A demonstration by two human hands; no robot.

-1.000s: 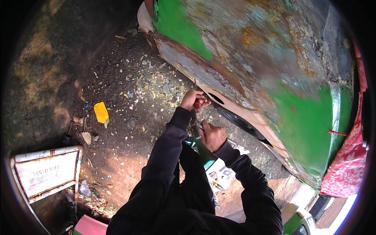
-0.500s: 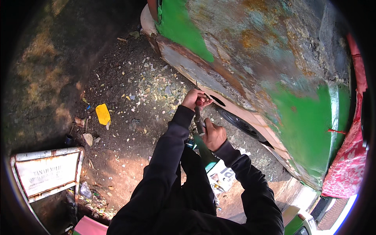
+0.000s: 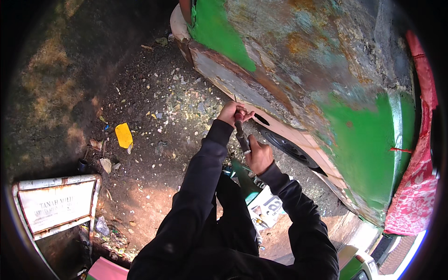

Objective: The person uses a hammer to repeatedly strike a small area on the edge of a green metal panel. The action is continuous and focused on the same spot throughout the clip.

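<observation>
There are two hands (image 3: 228,113) (image 3: 260,157), two tools (image 3: 239,116) (image 3: 243,142) and one signboard (image 3: 58,205).

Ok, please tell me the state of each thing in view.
Left grip: closed on red handle
Right grip: curled beside dark tool
Vehicle: paint patchy, rusty spots
Wheel: partly covered by vehicle
Yellow piece: lying on ground
Sign: rusty frame
Red cloth: draped beside vehicle
Clear plastic: crumpled

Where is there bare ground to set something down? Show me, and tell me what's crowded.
Mostly bare: the sunlit dirt between the white sign and the left sleeve, below the yellow piece. Crowded: the chip-strewn ground left of the left hand, and around the printed sheet beside the legs.
</observation>
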